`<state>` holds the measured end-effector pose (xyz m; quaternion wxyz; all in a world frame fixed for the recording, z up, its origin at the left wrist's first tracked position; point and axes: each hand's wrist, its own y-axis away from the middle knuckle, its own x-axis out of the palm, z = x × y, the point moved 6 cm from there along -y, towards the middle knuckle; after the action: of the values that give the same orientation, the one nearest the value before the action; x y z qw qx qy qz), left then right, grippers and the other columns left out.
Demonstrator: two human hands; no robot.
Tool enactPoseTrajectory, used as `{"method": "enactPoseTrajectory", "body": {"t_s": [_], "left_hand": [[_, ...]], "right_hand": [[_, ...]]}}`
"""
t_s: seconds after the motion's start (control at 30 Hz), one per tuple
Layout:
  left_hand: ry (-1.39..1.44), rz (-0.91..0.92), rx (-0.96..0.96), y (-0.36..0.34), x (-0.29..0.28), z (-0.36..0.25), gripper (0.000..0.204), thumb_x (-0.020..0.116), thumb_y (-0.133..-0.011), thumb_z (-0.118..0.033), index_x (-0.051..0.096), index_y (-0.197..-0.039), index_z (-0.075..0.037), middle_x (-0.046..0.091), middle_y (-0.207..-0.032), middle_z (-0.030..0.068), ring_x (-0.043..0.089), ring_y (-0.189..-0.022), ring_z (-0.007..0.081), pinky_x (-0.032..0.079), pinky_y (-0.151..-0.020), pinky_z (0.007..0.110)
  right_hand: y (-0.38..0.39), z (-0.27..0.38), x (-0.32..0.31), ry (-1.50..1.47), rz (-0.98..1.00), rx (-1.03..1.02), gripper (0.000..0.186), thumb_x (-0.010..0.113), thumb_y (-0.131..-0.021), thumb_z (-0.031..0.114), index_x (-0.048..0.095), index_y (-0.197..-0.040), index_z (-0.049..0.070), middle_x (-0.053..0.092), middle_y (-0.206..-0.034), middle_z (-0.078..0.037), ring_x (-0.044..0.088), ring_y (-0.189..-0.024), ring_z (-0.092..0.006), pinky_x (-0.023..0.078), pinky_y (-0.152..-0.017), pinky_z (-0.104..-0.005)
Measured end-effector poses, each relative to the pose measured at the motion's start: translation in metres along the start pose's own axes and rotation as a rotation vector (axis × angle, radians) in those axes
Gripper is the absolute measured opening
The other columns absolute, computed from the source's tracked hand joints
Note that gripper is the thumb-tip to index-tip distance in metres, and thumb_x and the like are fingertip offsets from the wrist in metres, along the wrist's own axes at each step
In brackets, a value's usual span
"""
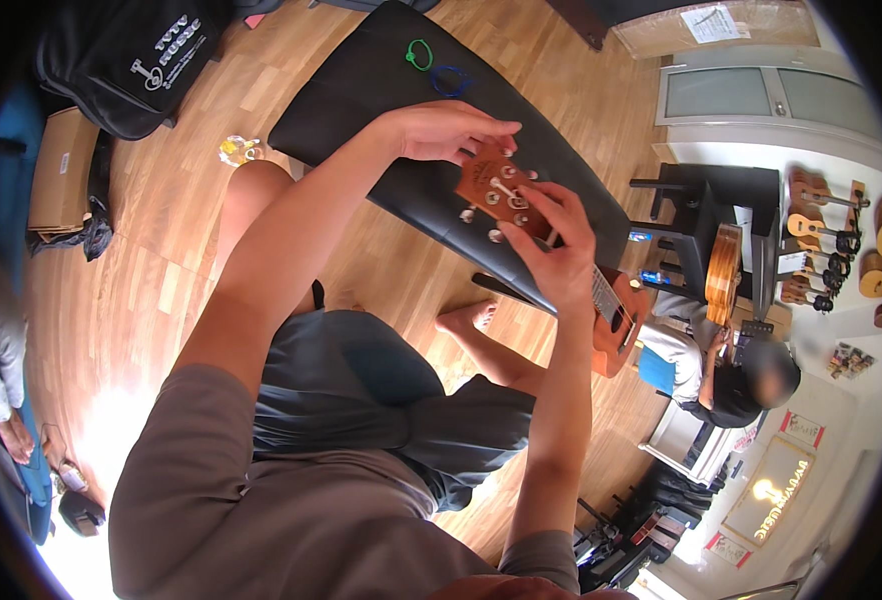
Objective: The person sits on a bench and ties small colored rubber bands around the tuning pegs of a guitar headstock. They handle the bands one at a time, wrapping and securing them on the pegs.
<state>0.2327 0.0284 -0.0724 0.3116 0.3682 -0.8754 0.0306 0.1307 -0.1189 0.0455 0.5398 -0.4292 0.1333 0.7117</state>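
A brown ukulele lies along the black padded bench (361,90), its headstock (481,180) toward me and its body (611,335) beyond the bench's right edge. My right hand (561,250) wraps round the ukulele where the neck meets the headstock, thumb and fingers on either side near the silver tuning pegs. My left hand (446,132) is at the headstock's far end, fingers stretched out and apart; whether they touch the wood is hard to tell. A green coiled string (419,55) and a blue coiled string (450,81) lie on the bench.
A clear and yellow plastic wrapper (241,150) is on the wooden floor. At the right a person (731,385) sits with a guitar (723,265), near a black stand (706,195). Ukuleles (821,225) hang on the wall. A black bag (126,60) and cardboard box (64,165) stand at left.
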Motion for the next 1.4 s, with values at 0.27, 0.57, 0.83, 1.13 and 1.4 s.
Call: {"method": "enactPoseTrajectory", "body": {"t_s": [0.27,0.57,0.83,1.13,1.4], "left_hand": [[-0.665,-0.195,-0.006,0.013,0.0,-0.023,0.045,0.079,-0.083,-0.05,0.078,-0.096,-0.007,0.073,-0.089,0.0039,0.068,-0.086,0.0159,0.054,-0.078,0.03],[-0.843,-0.406,0.315,0.014,0.002,-0.017,0.042,0.082,-0.078,-0.047,0.08,-0.092,-0.007,0.076,-0.085,0.007,0.071,-0.081,0.0171,0.055,-0.076,0.031],[-0.834,-0.442,0.114,0.016,-0.006,-0.012,0.038,0.082,-0.078,-0.043,0.08,-0.089,-0.007,0.077,-0.086,0.0066,0.072,-0.081,0.0183,0.055,-0.077,0.032],[-0.423,-0.289,0.026,0.02,-0.009,-0.005,0.029,0.077,-0.087,-0.034,0.077,-0.095,-0.006,0.072,-0.089,0.0012,0.067,-0.086,0.0095,0.05,-0.076,0.025],[0.228,0.009,0.064,0.014,0.017,0.01,0.035,0.071,-0.095,-0.029,0.069,-0.118,-0.002,0.071,-0.111,0.0054,0.067,-0.104,0.0131,0.05,-0.097,0.026]], "right_hand": [[0.008,-0.004,0.015,0.062,-0.042,0.019,0.043,0.087,-0.075,0.015,0.074,-0.116,0.007,0.064,-0.118,-0.014,0.069,-0.093,-0.0267,0.058,-0.073,-0.0349],[0.005,-0.016,0.027,0.181,-0.085,-0.037,0.042,0.087,-0.073,0.018,0.075,-0.112,0.008,0.066,-0.113,-0.014,0.07,-0.092,-0.0296,0.058,-0.078,-0.0383],[0.005,-0.015,0.03,0.218,-0.051,-0.056,0.042,0.086,-0.072,0.018,0.075,-0.111,0.008,0.067,-0.112,-0.014,0.069,-0.094,-0.0297,0.057,-0.079,-0.0384],[0.005,-0.012,0.022,0.087,-0.041,-0.008,0.044,0.086,-0.073,0.014,0.073,-0.114,0.005,0.066,-0.113,-0.014,0.069,-0.094,-0.0302,0.058,-0.078,-0.0376],[0.004,0.016,-0.005,-0.083,-0.024,-0.015,0.046,0.083,-0.075,-0.001,0.07,-0.119,0.0,0.061,-0.12,-0.014,0.071,-0.095,-0.0229,0.065,-0.078,-0.0312]]}}
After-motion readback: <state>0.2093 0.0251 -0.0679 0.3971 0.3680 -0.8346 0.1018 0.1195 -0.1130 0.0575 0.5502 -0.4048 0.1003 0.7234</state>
